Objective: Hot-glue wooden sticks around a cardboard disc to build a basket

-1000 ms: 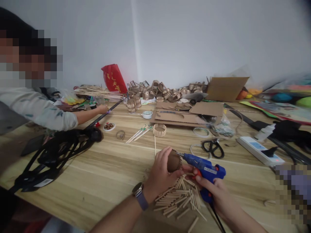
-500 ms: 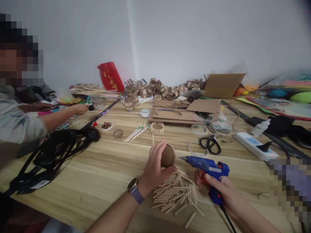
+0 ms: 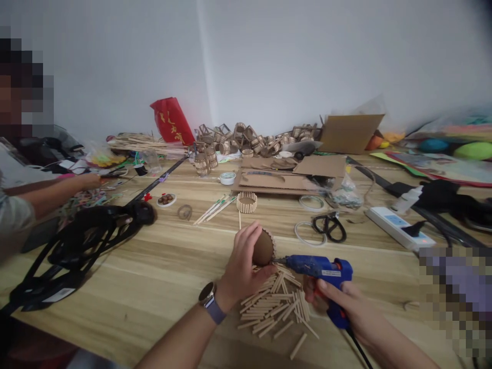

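Note:
In my left hand [image 3: 242,266], a round cardboard cup [image 3: 264,248] edged with short wooden sticks is gripped on its side, its brown inner face showing. My right hand [image 3: 338,300] is wrapped round the handle of a blue hot glue gun [image 3: 315,265]. The gun's nozzle meets, or nearly meets, the cup's right lower edge. Below both hands lies a loose pile of short wooden sticks [image 3: 274,310]. Beyond them stands a small stick-walled ring [image 3: 246,202], with several longer thin sticks [image 3: 215,208] beside it.
Black scissors [image 3: 329,227] and a white power strip [image 3: 400,228] lie to the right. Flat cardboard sheets [image 3: 274,182] and many stick-covered pieces [image 3: 249,138] fill the back. A black openwork object [image 3: 84,246] takes up the left, near another person's arm [image 3: 54,192].
My right hand has brought the glue gun left and slightly down, its nozzle now at the cup's edge. The other person's hand has drawn back to the left.

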